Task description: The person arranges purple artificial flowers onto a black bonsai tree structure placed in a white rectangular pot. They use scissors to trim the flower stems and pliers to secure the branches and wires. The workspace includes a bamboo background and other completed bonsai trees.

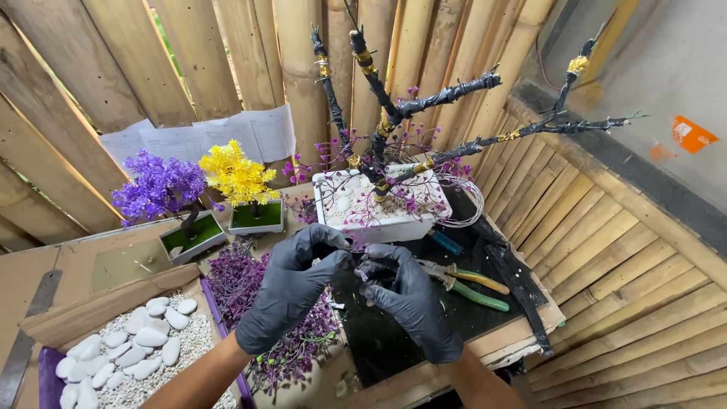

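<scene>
left hand [291, 291] and right hand [409, 299] in black gloves, fingers pinching a small purple sprig [357, 266], white planter [379, 208] behind

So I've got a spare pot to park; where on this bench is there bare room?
Barest is the brown board left of the green-based purple tree, behind the box of white stones. A dark patch of mat lies below the gloved hands. Crowded: around the white planter, the pliers and the purple sprigs.

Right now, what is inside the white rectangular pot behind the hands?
The white pot holds white pebbles, a black-wrapped wire tree and small purple sprigs. The pebbles hide the trunk's base and whatever lies below.
</scene>
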